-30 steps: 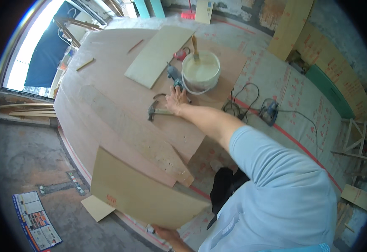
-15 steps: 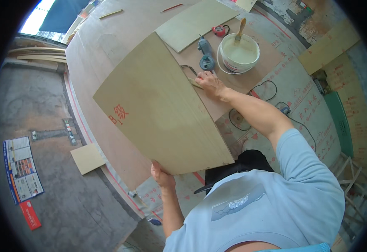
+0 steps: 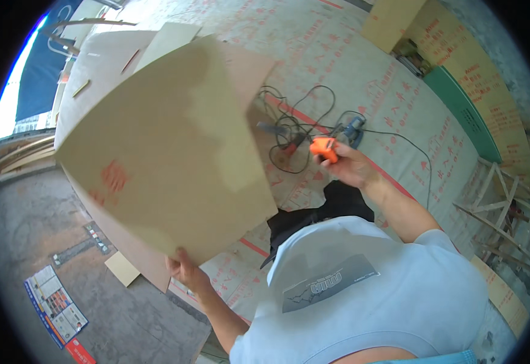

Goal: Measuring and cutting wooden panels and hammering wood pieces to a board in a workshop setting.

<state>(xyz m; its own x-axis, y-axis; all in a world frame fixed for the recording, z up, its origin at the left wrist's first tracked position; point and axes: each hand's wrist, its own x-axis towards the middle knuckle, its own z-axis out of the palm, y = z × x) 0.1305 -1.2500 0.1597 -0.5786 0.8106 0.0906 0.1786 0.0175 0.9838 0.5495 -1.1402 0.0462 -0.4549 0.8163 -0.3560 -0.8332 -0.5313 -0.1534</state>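
A large pale yellow-green board with blurred red print stands tilted over the pink-brown table. My left hand grips its lower near edge, with the fingers behind the panel mostly hidden. Apart from the board, my right hand is closed around a small, boxy orange tape measure with dark parts, held in front of my waist. Beyond that hand, a blue power tool and tangled black cables lie on the floor covering. The board covers most of the tabletop.
Another pale board lies on the table's far part, near a thin wood strip. A green panel and wooden sheets lie at right, above a wooden trestle. A small board piece rests on the grey surface at left.
My view has swung right, and the board has shifted left in it. My right hand has left the tabletop and now holds the tape measure. The bucket and brush are out of sight.
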